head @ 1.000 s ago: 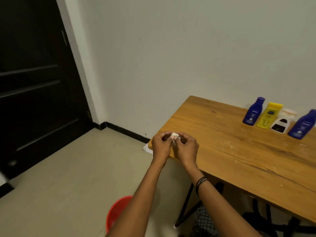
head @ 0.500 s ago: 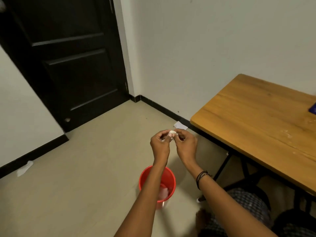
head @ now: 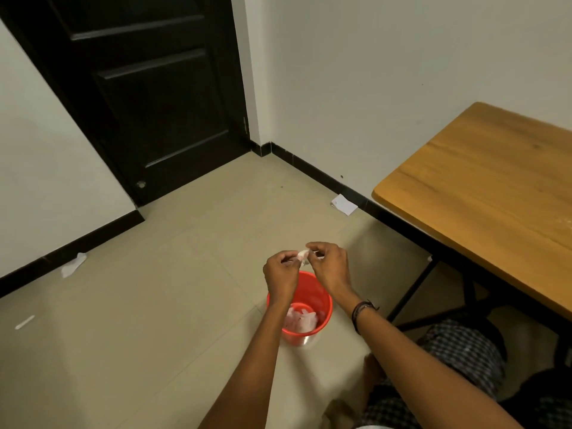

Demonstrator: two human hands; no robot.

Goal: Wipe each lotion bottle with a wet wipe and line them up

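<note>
Head view. Both hands raised together directly above the red bin (head: 299, 308); left hand (head: 281, 274) and right hand (head: 328, 267) each pinch an edge of a small crumpled white wad (head: 302, 255), likely the used wet wipe, though it is too small to be sure. Held over the bin's mouth, so a release should drop it straight in; bin already holds pale crumpled wipes.

Lotion bottles: not in view. Only the near end of the wooden table (head: 483, 193) shows at right, bare wood.

Around: black door (head: 148, 88) in the corner, a white scrap (head: 344, 204) by the skirting, another scrap (head: 73, 265) at the left wall. Nothing lies between wad and bin. The left forearm partly covers the bin's rim.
</note>
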